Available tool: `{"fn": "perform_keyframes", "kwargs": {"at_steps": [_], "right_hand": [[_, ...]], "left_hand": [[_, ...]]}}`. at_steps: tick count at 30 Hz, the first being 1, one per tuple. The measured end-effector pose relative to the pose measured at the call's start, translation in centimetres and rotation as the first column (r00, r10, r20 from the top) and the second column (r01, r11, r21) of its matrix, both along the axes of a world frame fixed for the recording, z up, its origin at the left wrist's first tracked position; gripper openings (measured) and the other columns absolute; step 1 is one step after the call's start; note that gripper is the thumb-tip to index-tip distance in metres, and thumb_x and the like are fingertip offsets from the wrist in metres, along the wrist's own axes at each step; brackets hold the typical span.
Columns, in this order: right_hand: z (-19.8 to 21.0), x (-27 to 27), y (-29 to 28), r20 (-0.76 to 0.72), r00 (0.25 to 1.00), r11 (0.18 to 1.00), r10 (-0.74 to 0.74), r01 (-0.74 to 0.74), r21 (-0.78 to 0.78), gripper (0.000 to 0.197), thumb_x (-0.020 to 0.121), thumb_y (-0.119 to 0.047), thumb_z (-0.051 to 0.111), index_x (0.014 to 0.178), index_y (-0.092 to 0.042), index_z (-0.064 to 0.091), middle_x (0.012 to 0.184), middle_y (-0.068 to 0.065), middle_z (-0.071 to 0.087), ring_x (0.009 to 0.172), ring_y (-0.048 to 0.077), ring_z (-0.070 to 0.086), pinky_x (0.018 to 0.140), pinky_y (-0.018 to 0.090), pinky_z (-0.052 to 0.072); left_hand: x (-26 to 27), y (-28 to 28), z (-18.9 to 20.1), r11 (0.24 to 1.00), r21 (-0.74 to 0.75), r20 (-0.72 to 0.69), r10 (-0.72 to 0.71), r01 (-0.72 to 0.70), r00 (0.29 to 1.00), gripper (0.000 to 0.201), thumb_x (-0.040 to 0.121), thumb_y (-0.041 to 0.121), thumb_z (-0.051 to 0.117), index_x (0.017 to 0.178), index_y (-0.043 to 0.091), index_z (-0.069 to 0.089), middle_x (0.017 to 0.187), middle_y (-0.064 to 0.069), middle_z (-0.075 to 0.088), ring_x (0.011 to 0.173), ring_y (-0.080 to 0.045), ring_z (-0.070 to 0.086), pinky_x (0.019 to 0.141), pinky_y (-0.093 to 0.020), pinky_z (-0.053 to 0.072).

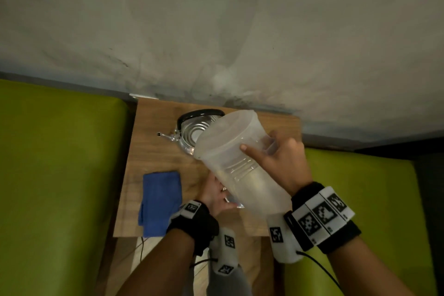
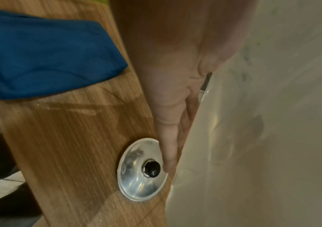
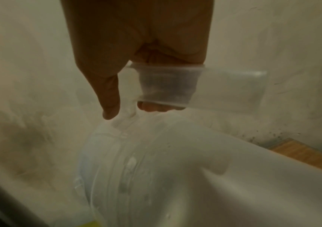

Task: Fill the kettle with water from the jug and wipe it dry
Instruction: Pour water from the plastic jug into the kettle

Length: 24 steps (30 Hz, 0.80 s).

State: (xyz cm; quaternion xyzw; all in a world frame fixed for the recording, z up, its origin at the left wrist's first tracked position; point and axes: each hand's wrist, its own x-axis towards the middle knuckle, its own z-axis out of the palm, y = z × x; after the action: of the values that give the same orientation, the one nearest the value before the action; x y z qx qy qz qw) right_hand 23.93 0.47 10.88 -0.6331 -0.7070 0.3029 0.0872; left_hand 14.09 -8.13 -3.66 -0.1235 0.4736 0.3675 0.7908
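Overhead, right hand [image 1: 281,158] grips jug [image 1: 237,161] handle—left hand [image 1: 216,193], flat-fingered, steadies it above wooden table [image 1: 156,158].

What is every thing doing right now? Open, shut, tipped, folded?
Kettle: open, upright on the table.
Lid: off, lying on the table, knob up.
Jug: lifted, tipped toward the kettle.
Cloth: folded, lying flat, untouched.
Right hand: grips the jug's handle.
Left hand: fingers straight, supporting the jug's base.

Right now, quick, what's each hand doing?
Left hand: open, fingers straight, supporting the jug near its base.
Right hand: closed round the jug's handle, tilting it toward the kettle.
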Motion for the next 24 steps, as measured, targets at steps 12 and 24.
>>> {"fn": "perform_keyframes", "kwargs": {"at_steps": [12, 24], "right_hand": [[1.9, -2.5, 1.7, 0.134, 0.987, 0.996, 0.088, -0.084, -0.032, 0.061, 0.073, -0.053, 0.067, 0.111, -0.007, 0.056, 0.102, 0.01, 0.067, 0.093, 0.029, 0.063, 0.072, 0.032, 0.048], [2.2, -3.0, 2.7, 0.216, 0.96, 0.984, 0.18, -0.175, -0.041, 0.059, 0.073, -0.053, 0.067, 0.113, -0.011, 0.055, 0.1, 0.008, 0.067, 0.092, 0.028, 0.062, 0.072, 0.033, 0.048]], "left_hand": [[0.2, 1.9, 1.4, 0.998, 0.043, 0.063, 0.041, -0.043, 0.997, 0.035, 0.091, 0.043, 0.034, 0.105, 0.019, 0.056, 0.111, -0.008, 0.059, 0.097, -0.028, 0.059, 0.079, -0.046, 0.051], [1.5, 2.6, 2.0, 0.99, 0.0, 0.131, 0.14, -0.142, 0.981, 0.021, 0.089, 0.029, 0.05, 0.102, 0.016, 0.06, 0.105, -0.011, 0.062, 0.09, -0.025, 0.063, 0.068, -0.037, 0.06]]}}
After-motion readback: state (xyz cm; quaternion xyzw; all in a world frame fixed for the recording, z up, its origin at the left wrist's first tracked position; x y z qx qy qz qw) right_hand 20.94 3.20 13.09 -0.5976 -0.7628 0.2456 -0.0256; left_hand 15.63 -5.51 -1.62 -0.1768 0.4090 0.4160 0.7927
